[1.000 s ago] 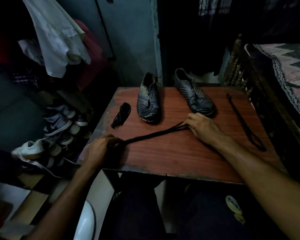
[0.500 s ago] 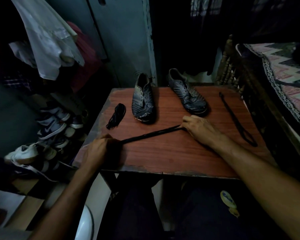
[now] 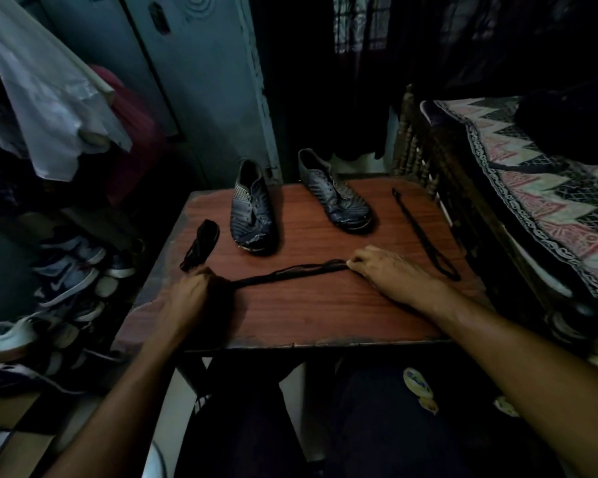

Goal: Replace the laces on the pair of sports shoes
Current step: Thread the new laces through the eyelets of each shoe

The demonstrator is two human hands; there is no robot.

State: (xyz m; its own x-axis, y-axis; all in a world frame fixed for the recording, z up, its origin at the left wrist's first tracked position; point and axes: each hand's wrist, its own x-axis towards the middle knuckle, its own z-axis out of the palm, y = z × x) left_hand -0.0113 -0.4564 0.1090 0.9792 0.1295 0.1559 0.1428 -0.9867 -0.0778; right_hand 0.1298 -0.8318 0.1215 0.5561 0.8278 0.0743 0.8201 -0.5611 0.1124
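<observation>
A: What lies nearest on the reddish-brown wooden counter [image 3: 308, 315]?

B: Both hands, each on one end of a long black doubled shoelace [image 3: 290, 270] pulled straight across the surface. The left hand [image 3: 190, 294], at about eight o'clock, has its fingers curled round the lace's left end. The right hand [image 3: 390, 274], at about four o'clock, lies knuckles up and pinches the other end at its fingertips.

A: And the pair of sports shoes?

B: Farther off. The dark left-hand boot with pale stripes [image 3: 252, 210] stands at eleven o'clock, toe toward the person. The dark right-hand boot [image 3: 335, 194] sits at one o'clock, toe angled to the right. They are well apart. Whether either carries a lace is too dim to tell.

A: Anything else on the surface?

B: A small black bundled lace [image 3: 201, 244] at ten o'clock, just beyond the left hand, and a second long black lace [image 3: 423, 236] laid out at two o'clock along the right side.

A: Past the edges?

B: A heap of pale trainers [image 3: 66, 274] on the floor at nine o'clock, and a bed with a zigzag-patterned cover [image 3: 532, 188] at three.
</observation>
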